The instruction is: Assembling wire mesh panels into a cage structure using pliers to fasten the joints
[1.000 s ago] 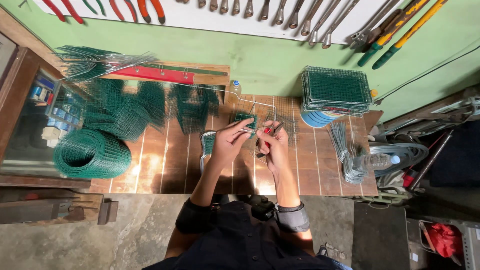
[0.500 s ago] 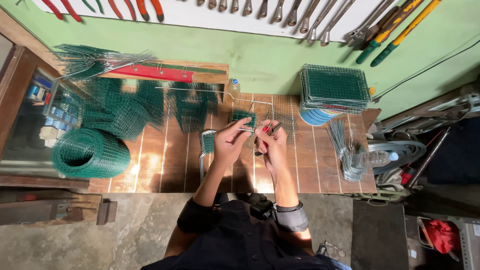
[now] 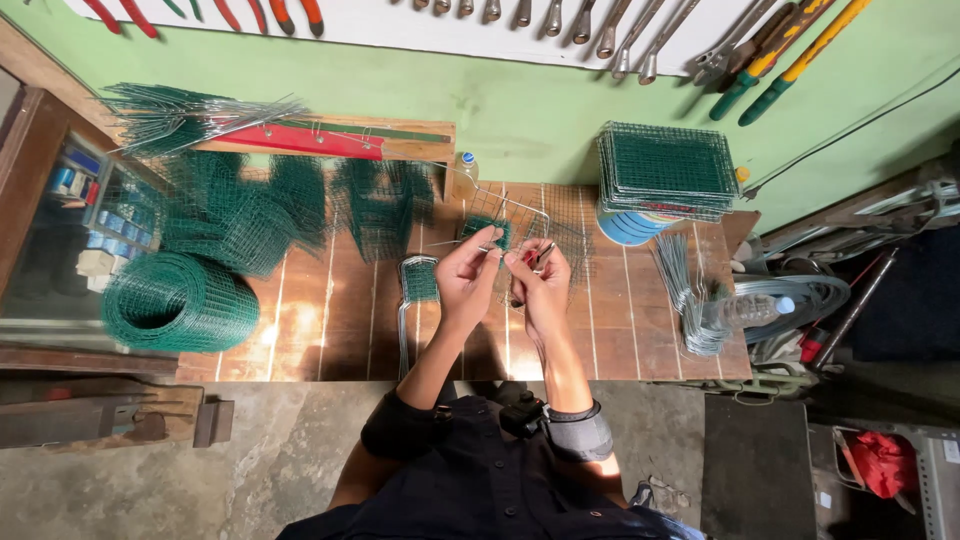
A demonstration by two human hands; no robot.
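I am pinching a small green mesh piece (image 3: 487,231) in my left hand (image 3: 466,276) over the wooden bench (image 3: 300,330) | my right hand (image 3: 540,283) is closing around pliers (image 3: 541,256) | a finished stack (image 3: 668,168) is waiting right, mesh roll (image 3: 178,300) left uncut.

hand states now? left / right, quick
Left hand: closed, pinching the small green mesh piece.
Right hand: closed around a small tool; what kind of tool cannot be told.

Mesh roll (image 3: 175,300) left; bare boards (image 3: 320,320) between
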